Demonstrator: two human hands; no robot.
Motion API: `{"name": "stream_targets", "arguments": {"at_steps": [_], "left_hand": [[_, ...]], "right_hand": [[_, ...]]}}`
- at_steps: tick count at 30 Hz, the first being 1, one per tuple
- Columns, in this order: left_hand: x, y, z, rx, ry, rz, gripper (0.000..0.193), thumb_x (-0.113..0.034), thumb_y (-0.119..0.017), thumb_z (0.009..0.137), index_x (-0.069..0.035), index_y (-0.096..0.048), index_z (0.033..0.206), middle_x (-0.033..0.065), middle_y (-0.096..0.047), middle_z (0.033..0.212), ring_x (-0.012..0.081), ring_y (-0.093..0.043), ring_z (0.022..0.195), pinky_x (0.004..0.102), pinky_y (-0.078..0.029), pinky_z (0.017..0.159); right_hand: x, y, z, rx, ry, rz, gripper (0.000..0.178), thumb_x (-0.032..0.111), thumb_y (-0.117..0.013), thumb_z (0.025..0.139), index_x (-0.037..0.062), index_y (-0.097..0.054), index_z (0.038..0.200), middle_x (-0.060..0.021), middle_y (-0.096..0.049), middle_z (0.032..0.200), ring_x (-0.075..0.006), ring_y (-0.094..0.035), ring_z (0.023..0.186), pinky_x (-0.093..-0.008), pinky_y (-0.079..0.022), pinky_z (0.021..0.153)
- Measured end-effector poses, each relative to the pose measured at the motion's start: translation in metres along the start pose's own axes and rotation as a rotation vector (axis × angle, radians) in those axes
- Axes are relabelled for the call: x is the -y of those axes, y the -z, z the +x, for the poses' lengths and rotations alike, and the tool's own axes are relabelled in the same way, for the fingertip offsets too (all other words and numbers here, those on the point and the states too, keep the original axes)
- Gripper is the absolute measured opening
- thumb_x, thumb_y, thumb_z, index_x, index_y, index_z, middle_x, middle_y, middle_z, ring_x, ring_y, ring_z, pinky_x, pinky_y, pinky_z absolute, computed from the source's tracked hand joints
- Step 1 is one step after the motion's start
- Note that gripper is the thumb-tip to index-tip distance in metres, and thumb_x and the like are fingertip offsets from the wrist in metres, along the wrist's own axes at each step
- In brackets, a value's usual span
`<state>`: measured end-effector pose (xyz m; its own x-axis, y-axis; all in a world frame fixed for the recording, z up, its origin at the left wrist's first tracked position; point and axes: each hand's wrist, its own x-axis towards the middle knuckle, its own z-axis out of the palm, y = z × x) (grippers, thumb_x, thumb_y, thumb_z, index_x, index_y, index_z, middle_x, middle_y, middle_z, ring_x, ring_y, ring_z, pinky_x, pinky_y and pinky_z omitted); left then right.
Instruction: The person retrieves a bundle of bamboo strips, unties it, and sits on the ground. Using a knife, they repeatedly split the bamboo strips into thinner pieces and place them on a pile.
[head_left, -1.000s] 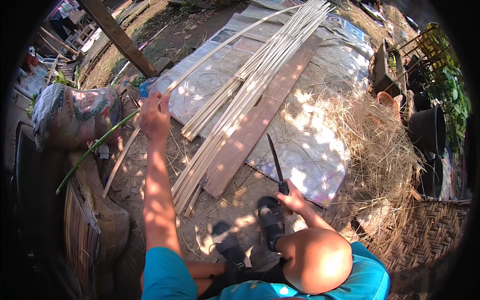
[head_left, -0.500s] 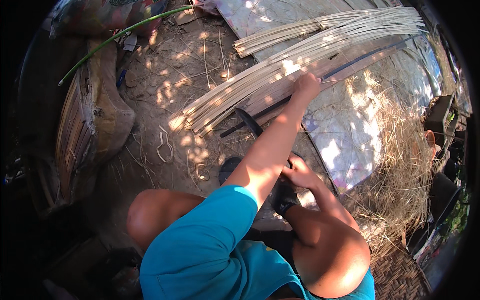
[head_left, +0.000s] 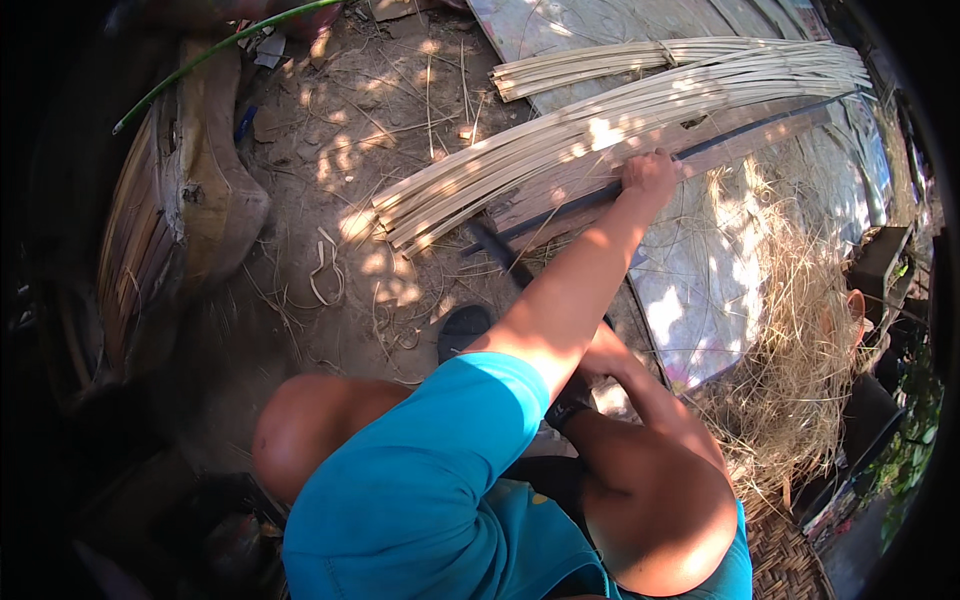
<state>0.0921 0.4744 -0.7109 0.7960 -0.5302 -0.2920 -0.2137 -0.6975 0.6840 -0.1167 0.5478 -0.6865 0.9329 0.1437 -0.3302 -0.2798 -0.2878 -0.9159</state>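
My left hand (head_left: 650,174) is closed around a long, thin dark strip (head_left: 768,123), which lies slantwise along a flat wooden board (head_left: 560,190). The strip's near end reaches past the board, close to the dark blade of a large knife (head_left: 492,243). My left forearm crosses over the knife's middle and hides it. Below that forearm, my right hand (head_left: 598,352) is mostly covered; its fingers seem wrapped around the knife's handle, in line with the blade. Beside the strip, on its far side, lies a bundle of pale split strips (head_left: 560,128).
A smaller pale bundle (head_left: 590,70) lies behind. Fine shavings (head_left: 790,330) heap at the right, over a pale sheet (head_left: 690,290). At the left stands a worn curved piece (head_left: 215,190) holding brown strips, with a green stem (head_left: 200,60) above. A dark sandal (head_left: 463,330) shows near my feet.
My left hand has shifted to the right along the dark strip. My right hand has slipped further behind the left forearm, and the knife blade is now blurred. The view has tilted slightly.
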Motion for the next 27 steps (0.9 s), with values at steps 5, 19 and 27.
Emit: {"name": "stream_targets", "arguments": {"at_steps": [5, 19, 27], "left_hand": [[0.02, 0.01, 0.022, 0.045, -0.083, 0.192, 0.042, -0.039, -0.045, 0.105, -0.006, -0.063, 0.124, 0.0162, -0.073, 0.107, 0.0343, -0.07, 0.103, 0.0481, -0.054, 0.089], [0.032, 0.02, 0.013, -0.096, -0.196, 0.033, 0.048, -0.047, -0.047, 0.103, -0.006, -0.067, 0.116, 0.0196, -0.072, 0.108, 0.0373, -0.069, 0.103, 0.0499, -0.052, 0.092], [0.023, 0.016, 0.021, 0.077, -0.002, 0.047, 0.059, -0.053, -0.044, 0.103, -0.002, -0.066, 0.122, 0.0164, -0.072, 0.114, 0.0308, -0.068, 0.109, 0.0417, -0.052, 0.097]], "right_hand": [[-0.003, -0.009, 0.009, -0.19, -0.142, 0.478, 0.051, 0.026, -0.063, 0.099, -0.0038, -0.045, 0.137, -0.0262, -0.065, 0.118, -0.028, -0.07, 0.102, -0.0379, -0.06, 0.081], [0.001, -0.056, -0.006, -0.186, 0.632, -0.676, 0.046, 0.014, -0.063, 0.095, -0.0029, -0.046, 0.134, -0.0185, -0.069, 0.113, -0.0294, -0.072, 0.088, -0.0349, -0.06, 0.076], [-0.023, 0.0, 0.028, -0.009, 0.253, 0.105, 0.051, 0.014, -0.07, 0.09, -0.0029, -0.051, 0.134, -0.0192, -0.066, 0.123, -0.0267, -0.071, 0.092, -0.0346, -0.059, 0.076]]}}
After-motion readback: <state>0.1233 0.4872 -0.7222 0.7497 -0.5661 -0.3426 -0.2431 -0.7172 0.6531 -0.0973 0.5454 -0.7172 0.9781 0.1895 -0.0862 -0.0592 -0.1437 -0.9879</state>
